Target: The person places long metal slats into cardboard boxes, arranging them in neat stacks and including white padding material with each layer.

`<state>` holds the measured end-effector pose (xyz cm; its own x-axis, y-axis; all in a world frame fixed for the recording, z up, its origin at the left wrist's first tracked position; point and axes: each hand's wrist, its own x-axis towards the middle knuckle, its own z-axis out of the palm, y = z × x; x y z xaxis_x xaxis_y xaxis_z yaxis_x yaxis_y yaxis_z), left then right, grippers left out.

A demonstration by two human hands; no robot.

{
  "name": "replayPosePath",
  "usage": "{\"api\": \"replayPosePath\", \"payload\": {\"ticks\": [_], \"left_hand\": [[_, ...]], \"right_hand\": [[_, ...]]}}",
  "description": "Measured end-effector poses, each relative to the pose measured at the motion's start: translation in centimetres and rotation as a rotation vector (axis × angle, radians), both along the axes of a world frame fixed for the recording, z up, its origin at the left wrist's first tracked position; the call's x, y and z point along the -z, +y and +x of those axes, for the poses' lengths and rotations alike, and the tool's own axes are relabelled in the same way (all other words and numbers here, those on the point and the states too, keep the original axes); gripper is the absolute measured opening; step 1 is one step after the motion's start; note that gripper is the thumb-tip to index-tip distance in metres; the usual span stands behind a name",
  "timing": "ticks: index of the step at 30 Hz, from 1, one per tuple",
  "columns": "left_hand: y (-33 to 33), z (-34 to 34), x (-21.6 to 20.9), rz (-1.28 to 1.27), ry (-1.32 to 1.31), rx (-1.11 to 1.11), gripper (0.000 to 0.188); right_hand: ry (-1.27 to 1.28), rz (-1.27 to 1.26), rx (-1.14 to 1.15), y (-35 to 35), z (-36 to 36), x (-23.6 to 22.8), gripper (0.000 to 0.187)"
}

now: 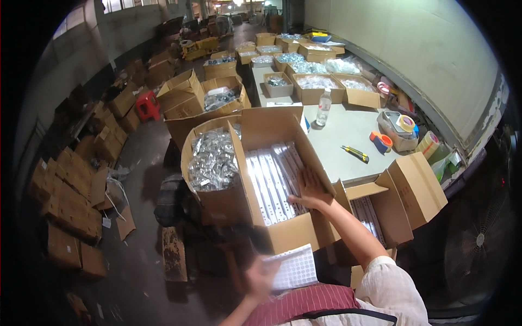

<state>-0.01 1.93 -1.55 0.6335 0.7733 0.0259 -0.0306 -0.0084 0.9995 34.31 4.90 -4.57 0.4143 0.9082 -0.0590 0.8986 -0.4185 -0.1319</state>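
Observation:
An open cardboard box (293, 234) in front of me holds rows of long metal rails with small holes (266, 187). My right hand (311, 190) reaches into it, thumb and fingers apart, resting on the rails along the right side. Below the box's near edge, a sheet of round white stickers (293, 269) lies against my waist. My left hand (261, 278) is at that sheet's left edge, smeared by motion; its grip cannot be made out. To the box's left stands a carton of clear-bagged metal parts (215, 160).
A pale table (348, 130) bears a water bottle (323, 107), a yellow-black utility knife (355, 154), an orange-blue tape roll (380, 142) and several parts boxes. Another open carton (399, 212) sits at right, a fan (479, 239) beyond. Cartons (70, 190) and a red stool (147, 105) stand left.

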Motion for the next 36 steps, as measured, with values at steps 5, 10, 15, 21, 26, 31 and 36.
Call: {"api": "replayPosePath", "payload": {"ticks": [5, 10, 15, 21, 26, 31, 36], "left_hand": [[-0.6, 1.1, 0.5, -0.089, -0.031, 0.032, 0.009], [-0.3, 3.1, -1.8, -0.092, -0.054, 0.079, 0.009], [0.1, 3.8, -2.1, -0.225, -0.135, 0.059, 0.012], [-0.7, 4.9, -0.7, -0.302, -0.186, 0.086, 0.023], [-0.8, 6.5, -1.5, -0.344, -0.188, 0.064, 0.021], [0.1, 9.2, -3.4, -0.319, -0.278, -0.022, 0.025], [3.9, 9.4, -1.9, -0.320, -0.300, -0.131, 0.024]], "right_hand": [[-0.127, 0.074, -0.090, -1.1, 0.3, 2.6, 0.102], [-0.162, -0.009, 0.169, -0.2, -2.1, 1.0, 0.086], [0.317, -0.417, -0.088, -2.1, -1.4, -3.1, 0.045], [0.411, -0.041, 0.077, -6.9, -2.7, -5.2, 0.034], [0.674, 0.206, -0.179, -9.1, -0.5, -3.7, 0.035], [0.241, 0.614, 0.048, -10.1, -4.8, -2.7, 0.039], [0.487, 0.733, -0.364, -14.8, -4.0, -10.1, 0.020]]}}
